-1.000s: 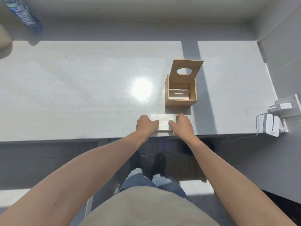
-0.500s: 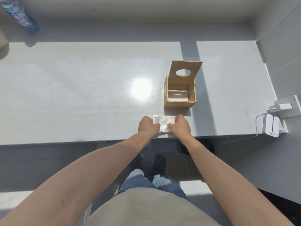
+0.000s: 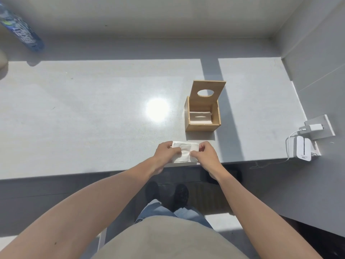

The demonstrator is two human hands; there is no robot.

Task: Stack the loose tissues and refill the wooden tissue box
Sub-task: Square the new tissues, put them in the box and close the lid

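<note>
A white stack of tissues [image 3: 183, 152] lies at the front edge of the grey counter [image 3: 93, 118]. My left hand [image 3: 166, 153] grips its left side and my right hand [image 3: 205, 156] grips its right side, thumbs on top. Just behind stands the wooden tissue box [image 3: 202, 126], its lid with an oval hole [image 3: 207, 90] hinged up at the back. Some white tissues [image 3: 200, 118] lie inside the box at the bottom.
A white charger and plug [image 3: 311, 128] with a white device [image 3: 303, 148] and cable sit at the counter's right edge by the wall. A blue bottle [image 3: 20, 32] leans at the far left corner. A bright glare spot [image 3: 157, 109] lies left of the box.
Both hands have closed in on the tissue stack and gathered it; the stack has tilted up slightly at the counter edge.
</note>
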